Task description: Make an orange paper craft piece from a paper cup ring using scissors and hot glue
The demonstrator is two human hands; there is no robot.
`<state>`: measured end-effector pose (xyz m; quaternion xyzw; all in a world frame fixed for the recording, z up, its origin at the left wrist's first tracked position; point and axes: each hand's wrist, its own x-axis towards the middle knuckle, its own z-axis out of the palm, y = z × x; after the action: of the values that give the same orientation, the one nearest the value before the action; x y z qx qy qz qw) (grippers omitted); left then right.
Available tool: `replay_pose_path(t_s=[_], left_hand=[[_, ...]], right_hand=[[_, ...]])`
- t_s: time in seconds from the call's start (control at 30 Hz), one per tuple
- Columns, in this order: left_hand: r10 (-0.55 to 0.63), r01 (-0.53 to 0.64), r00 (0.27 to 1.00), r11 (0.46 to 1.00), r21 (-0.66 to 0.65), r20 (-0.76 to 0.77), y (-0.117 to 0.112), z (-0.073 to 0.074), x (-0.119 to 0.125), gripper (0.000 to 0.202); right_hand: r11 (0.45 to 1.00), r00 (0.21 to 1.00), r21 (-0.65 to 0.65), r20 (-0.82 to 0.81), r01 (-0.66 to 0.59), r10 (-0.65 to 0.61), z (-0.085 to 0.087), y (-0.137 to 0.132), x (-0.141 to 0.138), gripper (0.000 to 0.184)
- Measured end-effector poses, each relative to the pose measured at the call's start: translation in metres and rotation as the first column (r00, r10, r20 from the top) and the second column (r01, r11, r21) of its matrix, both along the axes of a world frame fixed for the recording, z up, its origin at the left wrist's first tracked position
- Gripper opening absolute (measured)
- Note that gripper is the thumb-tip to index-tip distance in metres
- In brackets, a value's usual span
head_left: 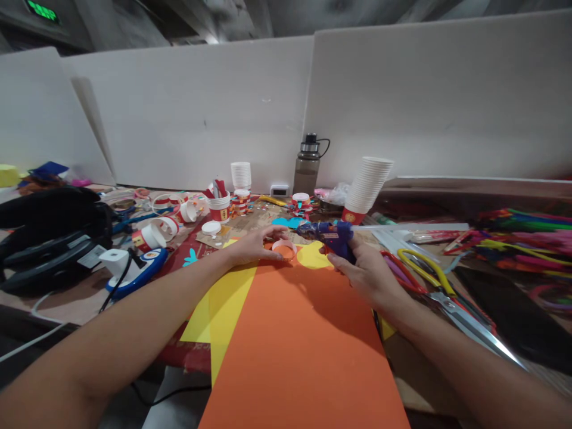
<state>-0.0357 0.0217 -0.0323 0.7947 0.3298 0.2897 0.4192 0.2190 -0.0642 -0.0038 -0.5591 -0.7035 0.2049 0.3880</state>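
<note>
My right hand (369, 268) is wrapped round the handle of a blue glue gun (333, 234), its nozzle pointing left. A long, pale glue stick (411, 227) juts out of the gun's back end. With thumb and fingers my left hand (257, 245) grips a low, white paper ring (285, 245), open at the top, with orange showing inside. The ring rests at the far end of a large orange sheet (308, 345). Beside it lies a yellow paper disc (313, 255), below the gun. Yellow sheets (223, 304) stick out from under the orange one.
Scissors (442, 286) and a dark flat object (513, 310) lie right. A stack of paper cups (369, 185) leans behind the gun, near a bottle (307, 164). Cut cups (149, 237), a blue-and-white power strip (138, 271) and a black bag (53, 238) sit left.
</note>
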Motion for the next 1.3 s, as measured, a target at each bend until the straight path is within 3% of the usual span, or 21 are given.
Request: replay_pose_path(t_s=[0.2,0.33,0.67,0.9,1.1,1.3], left_hand=[[-0.014,0.014,1.0,0.999,-0.03,0.001,0.001,-0.003,-0.001,0.078],[-0.013,0.013,1.0,0.999,-0.03,-0.003,0.002,-0.002,-0.003,0.079],[-0.006,0.007,1.0,0.998,-0.058,0.015,0.004,-0.003,-0.007,0.085],[0.003,-0.003,1.0,1.0,-0.006,0.025,0.004,-0.006,-0.005,0.078],[0.003,-0.003,1.0,0.999,0.039,-0.001,0.005,-0.005,-0.005,0.078],[0.023,-0.023,1.0,1.0,0.001,0.005,0.002,-0.003,-0.005,0.076]], right_hand=[[1.0,0.999,0.015,0.041,-0.018,0.018,0.0,0.0,0.0,0.04],[0.996,0.99,0.06,0.13,-0.061,0.053,-0.002,0.0,-0.002,0.036],[0.998,0.935,0.02,0.352,-0.053,0.043,-0.003,0.001,-0.01,0.03],[0.997,0.856,0.045,0.516,-0.069,0.036,0.002,0.003,-0.018,0.023],[0.997,0.859,0.033,0.51,-0.076,0.048,0.004,0.007,-0.026,0.03],[0.996,0.853,0.032,0.52,-0.086,0.057,0.025,0.007,-0.013,0.028]])
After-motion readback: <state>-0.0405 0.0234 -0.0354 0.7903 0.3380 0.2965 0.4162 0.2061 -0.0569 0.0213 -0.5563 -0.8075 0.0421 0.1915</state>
